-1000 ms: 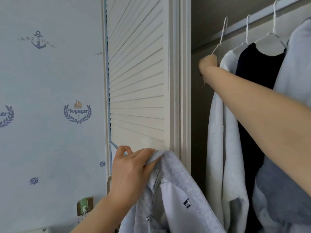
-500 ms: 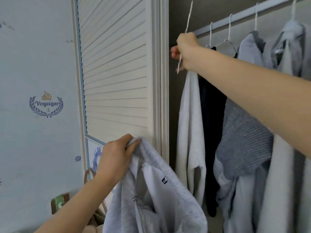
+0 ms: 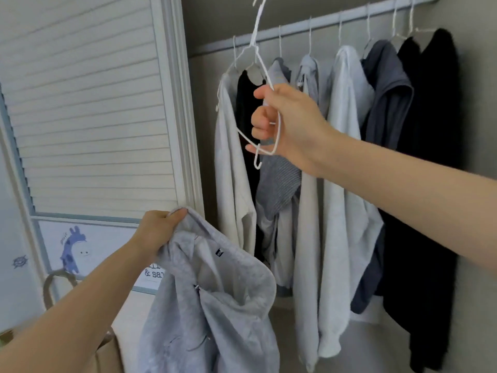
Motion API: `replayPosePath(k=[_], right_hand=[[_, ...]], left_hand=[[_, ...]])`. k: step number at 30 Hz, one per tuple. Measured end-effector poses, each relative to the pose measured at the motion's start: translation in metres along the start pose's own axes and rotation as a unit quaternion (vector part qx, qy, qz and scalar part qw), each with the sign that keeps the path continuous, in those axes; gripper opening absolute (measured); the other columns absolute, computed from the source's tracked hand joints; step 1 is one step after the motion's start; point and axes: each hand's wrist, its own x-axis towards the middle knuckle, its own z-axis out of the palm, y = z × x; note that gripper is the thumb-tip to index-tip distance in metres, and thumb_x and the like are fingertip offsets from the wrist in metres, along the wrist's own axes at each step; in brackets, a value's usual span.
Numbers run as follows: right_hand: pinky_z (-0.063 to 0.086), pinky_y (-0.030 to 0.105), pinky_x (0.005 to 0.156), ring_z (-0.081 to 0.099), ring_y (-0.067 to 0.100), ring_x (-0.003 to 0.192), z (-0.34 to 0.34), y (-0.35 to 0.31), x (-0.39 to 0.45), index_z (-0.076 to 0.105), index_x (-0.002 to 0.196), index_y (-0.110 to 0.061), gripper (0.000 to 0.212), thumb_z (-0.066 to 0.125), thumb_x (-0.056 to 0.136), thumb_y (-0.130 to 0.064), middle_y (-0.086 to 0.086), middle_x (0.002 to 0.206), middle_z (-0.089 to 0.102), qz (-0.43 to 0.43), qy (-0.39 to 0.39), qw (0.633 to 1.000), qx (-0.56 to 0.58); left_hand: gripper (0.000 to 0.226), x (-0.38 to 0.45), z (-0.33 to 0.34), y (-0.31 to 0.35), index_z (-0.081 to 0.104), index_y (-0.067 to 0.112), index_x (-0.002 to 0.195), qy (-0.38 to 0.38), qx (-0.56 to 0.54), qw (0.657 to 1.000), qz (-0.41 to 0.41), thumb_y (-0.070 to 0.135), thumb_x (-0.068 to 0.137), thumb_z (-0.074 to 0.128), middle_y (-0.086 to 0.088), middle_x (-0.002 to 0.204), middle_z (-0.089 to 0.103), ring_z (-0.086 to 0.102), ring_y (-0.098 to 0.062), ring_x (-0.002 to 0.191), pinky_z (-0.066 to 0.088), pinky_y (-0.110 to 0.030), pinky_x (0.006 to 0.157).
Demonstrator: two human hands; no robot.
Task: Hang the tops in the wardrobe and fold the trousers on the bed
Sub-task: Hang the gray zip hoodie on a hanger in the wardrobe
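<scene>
Right hand (image 3: pixel 289 122): fingers curled round a bare white wire hanger (image 3: pixel 265 84), held clear of the wardrobe rail (image 3: pixel 322 24) and in front of the hung clothes. The hanger is tilted, its hook rising past the top edge of the view; its lower corner hangs below the fist.

Left hand (image 3: pixel 158 232): fingers and thumb pinch the collar edge of a light grey zip top (image 3: pixel 212 300), which hangs low in front of the louvred wardrobe door (image 3: pixel 88 103), just beside the door frame (image 3: pixel 185 103). A small dark label shows inside the neck.

On the rail: a row of tops on white hangers, from a pale one (image 3: pixel 231 170) at the left end to black garments (image 3: pixel 430 184) at the right, packed touching one another. Open room lies between the door frame and the leftmost pale top, and on the wardrobe floor (image 3: pixel 363 345) beneath the hems. A tan bag handle (image 3: pixel 57 278) stands at lower left beside the door.

Change from half a second ago: the right hand then gripped the hanger up at the rail's left end; the hanger is now off the rail and drawn out and lower. The left hand keeps its grip on the grey top, little moved. The view has swung right, bringing more of the row into sight
</scene>
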Motion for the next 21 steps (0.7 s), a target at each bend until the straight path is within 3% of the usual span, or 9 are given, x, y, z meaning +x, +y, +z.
replayPosePath(k=[3, 5, 10, 18, 21], right_hand=[[0.048, 0.053, 0.092, 0.044, 0.014, 0.05, -0.009, -0.003, -0.043, 0.046, 0.103, -0.017, 0.012, 0.034, 0.103, -0.019, -0.001, 0.054, 0.046, 0.034, 0.011, 0.999, -0.011], [0.049, 0.053, 0.091, 0.041, 0.015, 0.05, -0.019, -0.005, -0.07, 0.046, 0.104, -0.016, 0.011, 0.037, 0.102, -0.02, 0.0, 0.055, 0.043, 0.063, 0.012, 0.998, -0.006], [0.048, 0.04, 0.067, 0.029, 0.015, 0.049, -0.055, -0.009, -0.126, 0.049, 0.099, -0.017, 0.011, 0.039, 0.1, -0.023, -0.001, 0.056, 0.029, 0.1, -0.002, 0.994, 0.038], [0.043, 0.037, 0.064, 0.021, 0.015, 0.05, -0.111, -0.016, -0.174, 0.053, 0.093, -0.015, 0.022, 0.044, 0.101, -0.033, -0.002, 0.058, 0.019, 0.144, -0.096, 0.985, 0.014], [0.043, 0.035, 0.063, 0.019, 0.015, 0.051, -0.135, -0.011, -0.186, 0.052, 0.089, -0.013, 0.025, 0.047, 0.099, -0.036, -0.001, 0.06, 0.017, 0.158, -0.121, 0.98, -0.006]], left_hand=[[0.049, -0.009, 0.02, 0.009, 0.064, -0.004, 0.078, -0.019, 0.021, 1.0, -0.01, 0.042, 0.094, 0.06, -0.016, 0.073, 0.065, 0.057, -0.025, 0.063, 0.044, -0.029, 0.061], [0.048, -0.014, 0.031, 0.016, 0.062, 0.004, 0.074, -0.033, 0.039, 0.999, -0.015, 0.047, 0.094, 0.057, -0.014, 0.073, 0.065, 0.06, -0.026, 0.066, 0.044, -0.028, 0.059], [0.048, -0.016, 0.036, 0.019, 0.058, 0.008, 0.079, -0.037, 0.033, 0.998, -0.045, 0.054, 0.093, 0.054, -0.012, 0.077, 0.062, 0.058, -0.026, 0.07, 0.039, -0.029, 0.054], [0.047, -0.025, 0.032, 0.012, 0.065, 0.0, 0.096, 0.007, -0.017, 0.999, -0.04, 0.047, 0.093, 0.059, -0.017, 0.085, 0.065, 0.06, -0.03, 0.077, 0.048, -0.039, 0.079], [0.05, -0.037, 0.034, 0.008, 0.068, 0.003, 0.084, 0.028, -0.005, 1.0, -0.011, 0.051, 0.092, 0.057, -0.015, 0.08, 0.068, 0.061, -0.028, 0.072, 0.049, -0.033, 0.066]])
